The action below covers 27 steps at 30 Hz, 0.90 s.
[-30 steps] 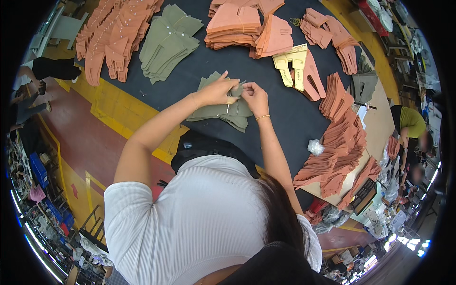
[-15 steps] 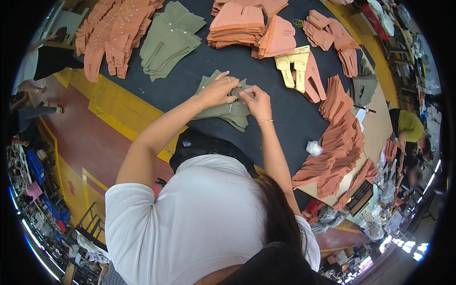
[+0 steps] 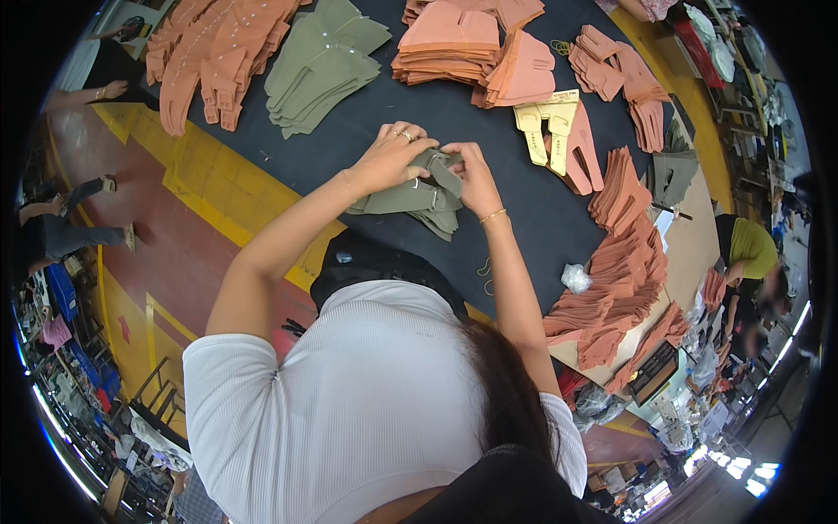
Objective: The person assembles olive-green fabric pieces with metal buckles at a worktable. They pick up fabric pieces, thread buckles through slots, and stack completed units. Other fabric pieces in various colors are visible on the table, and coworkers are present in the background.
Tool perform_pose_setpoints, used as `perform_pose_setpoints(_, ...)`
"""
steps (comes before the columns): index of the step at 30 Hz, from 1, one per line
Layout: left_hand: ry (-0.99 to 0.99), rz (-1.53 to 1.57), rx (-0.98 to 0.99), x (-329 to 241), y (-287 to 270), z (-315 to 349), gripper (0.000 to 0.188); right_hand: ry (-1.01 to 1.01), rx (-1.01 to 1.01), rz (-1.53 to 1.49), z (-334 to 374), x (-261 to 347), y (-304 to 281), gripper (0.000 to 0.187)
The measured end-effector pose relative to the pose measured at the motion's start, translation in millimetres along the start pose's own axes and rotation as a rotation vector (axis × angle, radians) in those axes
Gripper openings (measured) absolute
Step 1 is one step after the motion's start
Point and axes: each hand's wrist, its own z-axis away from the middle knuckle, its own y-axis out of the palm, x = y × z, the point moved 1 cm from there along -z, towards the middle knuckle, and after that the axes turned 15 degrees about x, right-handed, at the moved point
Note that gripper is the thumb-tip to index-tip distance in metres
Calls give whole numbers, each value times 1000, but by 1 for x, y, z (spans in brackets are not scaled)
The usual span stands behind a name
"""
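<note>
Over a small stack of grey-green cut pieces (image 3: 403,201), both my hands work on the top grey-green cut piece (image 3: 447,177), whose strap-like end is bent up between them. My left hand (image 3: 391,159) grips it from the left with bent fingers, a ring on one of them. At the piece's right edge, my right hand (image 3: 474,177) pinches it between thumb and fingers. Small pale spots show on the piece; whether they are slots or fittings I cannot tell. The lower pieces of the stack lie fanned on the dark table (image 3: 367,113), close to my body.
A larger grey-green stack (image 3: 323,74) and orange stacks (image 3: 447,48) stand at the far side. Yellow templates (image 3: 552,122) lie on orange pieces to the right. Long orange rows (image 3: 611,279) and a crumpled plastic bag (image 3: 575,279) are nearer right. Other people move beyond the table.
The top grey-green piece has been lifted and its end bent upward between my hands. My left hand has turned slightly, and my right hand has changed its pinch.
</note>
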Motion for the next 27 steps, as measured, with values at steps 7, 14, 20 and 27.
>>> perform_pose_setpoints(7, 12, 87, 70, 13, -4, -2, 36, -80, 96, 246, -9, 12, -7, 35)
perform_pose_setpoints(14, 18, 315, 154, 30, -8, -7, 29, -183, -101, 389, -6, -1, 17, 24)
perform_pose_setpoints(20, -54, 619, 235, 48, -7, 8, 29, -335, -229, 368, 0, -16, 22, 20)
perform_pose_setpoints(27, -52, 685, 337, 56, -12, 8, 23, -121, -184, 185, -2, 4, 20, 50)
